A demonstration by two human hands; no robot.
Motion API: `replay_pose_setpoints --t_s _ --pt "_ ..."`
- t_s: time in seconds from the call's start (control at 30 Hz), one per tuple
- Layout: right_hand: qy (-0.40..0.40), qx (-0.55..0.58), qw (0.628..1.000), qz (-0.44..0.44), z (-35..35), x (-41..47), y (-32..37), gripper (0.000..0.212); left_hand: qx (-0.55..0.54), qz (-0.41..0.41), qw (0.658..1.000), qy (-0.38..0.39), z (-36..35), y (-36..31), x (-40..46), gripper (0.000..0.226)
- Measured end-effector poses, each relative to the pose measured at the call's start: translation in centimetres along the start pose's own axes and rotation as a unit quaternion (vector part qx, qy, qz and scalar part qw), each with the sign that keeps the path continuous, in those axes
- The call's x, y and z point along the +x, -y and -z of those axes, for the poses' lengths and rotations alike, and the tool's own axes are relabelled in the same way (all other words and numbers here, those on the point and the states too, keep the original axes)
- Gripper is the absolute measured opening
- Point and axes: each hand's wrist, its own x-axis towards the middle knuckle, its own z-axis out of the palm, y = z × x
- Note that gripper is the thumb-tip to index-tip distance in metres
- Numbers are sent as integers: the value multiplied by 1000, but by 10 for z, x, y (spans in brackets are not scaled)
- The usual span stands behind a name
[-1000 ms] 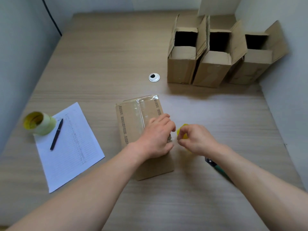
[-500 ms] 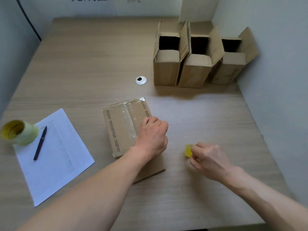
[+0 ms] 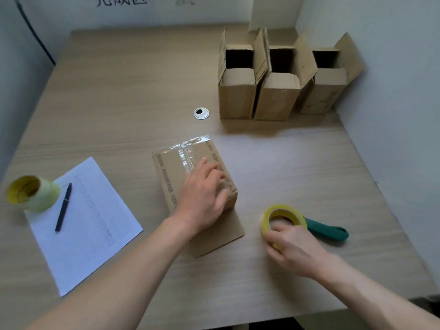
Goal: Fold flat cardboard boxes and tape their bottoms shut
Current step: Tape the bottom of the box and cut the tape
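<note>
One box (image 3: 190, 172) – clear-taped seam | left hand (image 3: 202, 201) flat on it | right hand (image 3: 289, 244) grips tape roll (image 3: 283, 216)

Legible markings: very few, and we can read none with confidence.

We see large dark characters on the wall (image 3: 119, 10) behind the table's far edge, cut off by the frame top and not readable. On the taped box (image 3: 171, 170), nearer than those characters, printed lines of small characters run along both long edges, too small to read. Left of the box, the paper sheet (image 3: 95, 222) carries faint ruled lines of illegible text.
</note>
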Motion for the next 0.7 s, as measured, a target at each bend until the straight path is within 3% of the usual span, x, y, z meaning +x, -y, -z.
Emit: replay_pose_setpoints --t_s 0.1,0.3,0.5,0.7 --pt "57 -64 996 -7 -9 6 7 26 38 31 999 -23 6 17 -22 26" --pt "92 -99 991 10 -24 25 18 23 38 55 998 -12 12 27 -35 30" --pt "27 -66 996 52 -26 28 16 14 51 33 998 -7 12 31 -36 30" --pt "15 -50 999 13 -30 29 16 17 52 33 998 -22 10 31 -35 31"
